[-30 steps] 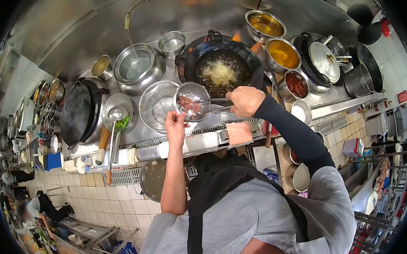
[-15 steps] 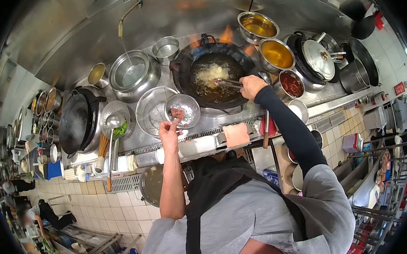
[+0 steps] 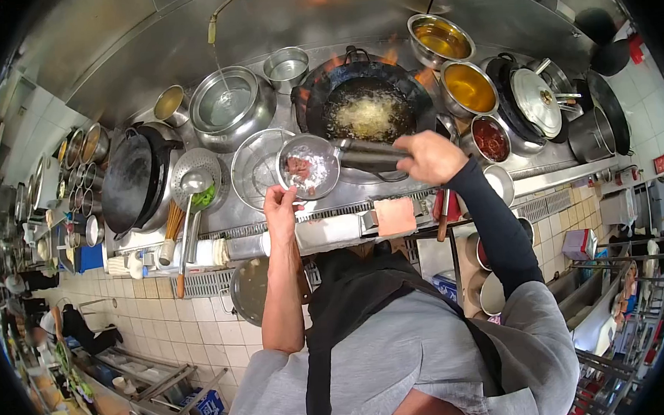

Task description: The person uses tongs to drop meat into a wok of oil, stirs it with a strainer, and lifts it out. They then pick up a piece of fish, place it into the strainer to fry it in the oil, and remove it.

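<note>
My left hand (image 3: 280, 211) has its fingers pinched at the near-left rim of a small metal bowl (image 3: 329, 183). White powder coats the inside of this bowl, and reddish pieces of raw meat (image 3: 298, 166) lie in it. The bowl overlaps a wide wire strainer (image 3: 248, 181). Closed around metal tongs (image 3: 371, 156), blurred by motion, is my right hand (image 3: 432, 158). The tongs point left, their tips at the bowl's right rim. Behind them, pale food (image 3: 369, 117) bubbles in dark oil in a black wok (image 3: 404, 81) with flames around it.
Pots of yellow liquid (image 3: 467, 86) and red sauce (image 3: 490, 138) stand right of the wok. Water runs into a steel pot (image 3: 258, 113) at left. A ladle (image 3: 192, 182) rests on a perforated skimmer beside green leaves (image 3: 206, 197). Farther left sits another wok (image 3: 124, 182).
My right hand has drawn the tongs out of the wok and swung them toward the bowl. My left hand stays at the bowl's rim. The whole view has shifted slightly.
</note>
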Available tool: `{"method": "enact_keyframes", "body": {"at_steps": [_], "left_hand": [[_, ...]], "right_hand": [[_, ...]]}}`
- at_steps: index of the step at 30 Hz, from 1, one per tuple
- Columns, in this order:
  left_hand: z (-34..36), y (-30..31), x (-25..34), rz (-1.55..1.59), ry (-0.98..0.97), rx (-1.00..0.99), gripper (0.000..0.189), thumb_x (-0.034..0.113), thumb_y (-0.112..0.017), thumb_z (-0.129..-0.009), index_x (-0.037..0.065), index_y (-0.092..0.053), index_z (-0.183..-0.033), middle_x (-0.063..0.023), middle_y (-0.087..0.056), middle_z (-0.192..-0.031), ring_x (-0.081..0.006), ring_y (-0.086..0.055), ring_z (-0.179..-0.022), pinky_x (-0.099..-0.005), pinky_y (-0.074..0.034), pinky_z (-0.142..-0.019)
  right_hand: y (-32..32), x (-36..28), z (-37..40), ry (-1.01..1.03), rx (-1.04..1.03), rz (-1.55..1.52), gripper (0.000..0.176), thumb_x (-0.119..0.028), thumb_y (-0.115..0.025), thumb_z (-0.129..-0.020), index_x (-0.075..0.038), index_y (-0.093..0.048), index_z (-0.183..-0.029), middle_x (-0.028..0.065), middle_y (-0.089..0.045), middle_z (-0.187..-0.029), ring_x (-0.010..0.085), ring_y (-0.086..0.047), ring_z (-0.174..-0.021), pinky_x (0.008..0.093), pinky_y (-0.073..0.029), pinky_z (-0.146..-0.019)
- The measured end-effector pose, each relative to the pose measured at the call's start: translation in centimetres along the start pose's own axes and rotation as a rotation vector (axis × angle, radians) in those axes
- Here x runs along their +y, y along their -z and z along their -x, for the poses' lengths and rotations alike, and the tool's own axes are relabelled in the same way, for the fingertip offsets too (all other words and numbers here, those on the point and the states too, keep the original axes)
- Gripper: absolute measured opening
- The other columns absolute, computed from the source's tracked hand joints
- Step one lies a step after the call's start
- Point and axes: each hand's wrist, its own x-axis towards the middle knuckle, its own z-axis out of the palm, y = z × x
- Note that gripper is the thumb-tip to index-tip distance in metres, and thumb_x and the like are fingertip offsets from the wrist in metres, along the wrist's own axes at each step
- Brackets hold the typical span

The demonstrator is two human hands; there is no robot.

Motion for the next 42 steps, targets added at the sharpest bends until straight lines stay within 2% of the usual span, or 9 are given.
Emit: {"method": "enact_keyframes", "body": {"at_steps": [5, 16, 20, 23, 28, 31, 35, 40, 42], "left_hand": [[0.0, -1.4, 0.6, 0.017, -0.026, -0.052, 0.011, 0.009, -0.068, -0.097, 0.006, -0.057, -0.098, -0.0009, -0.062, -0.085, -0.0084, -0.059, -0.071, -0.0249, -0.054, -0.056], [0.1, -2.4, 0.4, 0.023, 0.007, -0.053, 0.012, 0.008, -0.069, -0.096, 0.005, -0.058, -0.097, -0.0012, -0.06, -0.084, -0.0102, -0.058, -0.07, -0.0265, -0.054, -0.054], [-0.1, -2.4, 0.4, 0.056, 0.034, -0.045, 0.012, 0.007, -0.068, -0.095, 0.006, -0.056, -0.096, -0.0024, -0.061, -0.085, -0.0121, -0.061, -0.07, -0.027, -0.054, -0.054], [-0.3, -2.1, 0.1, 0.04, 0.058, 0.002, 0.013, 0.007, -0.068, -0.095, 0.007, -0.055, -0.095, -0.0032, -0.061, -0.084, -0.0135, -0.062, -0.069, -0.0276, -0.054, -0.054], [-0.8, -2.3, -0.5, 0.043, 0.077, 0.025, 0.016, 0.008, -0.068, -0.095, 0.008, -0.052, -0.094, -0.0042, -0.062, -0.085, -0.0146, -0.064, -0.068, -0.0281, -0.055, -0.054], [-0.8, -2.0, -1.0, 0.029, 0.092, 0.049, 0.016, 0.008, -0.068, -0.095, 0.008, -0.052, -0.093, -0.0044, -0.061, -0.085, -0.0145, -0.064, -0.069, -0.0279, -0.055, -0.054], [-1.4, -1.1, -2.0, -0.004, 0.122, 0.087, 0.016, 0.007, -0.068, -0.095, 0.006, -0.052, -0.093, -0.0052, -0.061, -0.086, -0.0146, -0.063, -0.068, -0.0281, -0.056, -0.054], [-0.9, -1.2, -1.3, -0.007, 0.131, 0.103, 0.016, 0.007, -0.068, -0.096, 0.005, -0.052, -0.093, -0.0063, -0.061, -0.087, -0.0146, -0.063, -0.068, -0.0283, -0.056, -0.054], [-0.9, -1.3, -0.9, 0.005, 0.12, 0.097, 0.016, 0.007, -0.068, -0.096, 0.006, -0.053, -0.094, -0.0062, -0.062, -0.087, -0.0142, -0.063, -0.068, -0.0278, -0.055, -0.054]], "right_hand": [[-1.6, -2.6, -0.1, 0.127, -0.189, 0.06, 0.039, -0.016, -0.072, -0.082, 0.006, -0.066, -0.113, 0.0284, -0.069, -0.095, 0.0442, -0.067, -0.096, 0.0494, -0.053, -0.085], [-3.5, -1.0, -0.7, 0.097, 0.038, 0.061, 0.027, -0.016, -0.069, -0.081, 0.004, -0.067, -0.1, 0.0264, -0.068, -0.083, 0.0456, -0.067, -0.088, 0.0521, -0.053, -0.081], [-2.0, -1.7, 0.3, 0.076, 0.018, 0.011, 0.031, -0.017, -0.069, -0.082, 0.005, -0.068, -0.105, 0.028, -0.069, -0.087, 0.0454, -0.067, -0.09, 0.051, -0.053, -0.081], [-1.3, -1.4, 1.4, 0.088, 0.145, -0.116, 0.032, -0.017, -0.069, -0.083, 0.004, -0.069, -0.108, 0.0287, -0.069, -0.089, 0.0448, -0.067, -0.092, 0.0498, -0.053, -0.083], [-2.3, -0.6, 1.4, -0.034, -0.048, -0.093, 0.039, -0.015, -0.071, -0.084, 0.005, -0.067, -0.118, 0.0278, -0.07, -0.103, 0.0438, -0.067, -0.1, 0.0454, -0.053, -0.088], [-2.2, 0.7, 2.0, 0.005, 0.134, -0.144, 0.04, -0.016, -0.07, -0.083, 0.005, -0.067, -0.117, 0.0289, -0.07, -0.095, 0.045, -0.068, -0.096, 0.0479, -0.053, -0.084], [-1.5, 2.8, 1.6, -0.116, 0.13, -0.16, 0.039, -0.016, -0.07, -0.081, 0.007, -0.069, -0.112, 0.03, -0.069, -0.1, 0.0449, -0.067, -0.099, 0.0462, -0.053, -0.087], [-6.7, 9.9, -2.3, -0.249, 0.147, -0.062, 0.039, -0.021, -0.07, -0.079, 0.009, -0.07, -0.104, 0.0292, -0.07, -0.096, 0.0433, -0.068, -0.099, 0.0466, -0.053, -0.089], [-7.3, 10.6, -2.4, -0.349, 0.182, 0.123, 0.035, -0.021, -0.07, -0.079, 0.007, -0.069, -0.101, 0.029, -0.07, -0.093, 0.0438, -0.069, -0.095, 0.0476, -0.054, -0.086]]}}
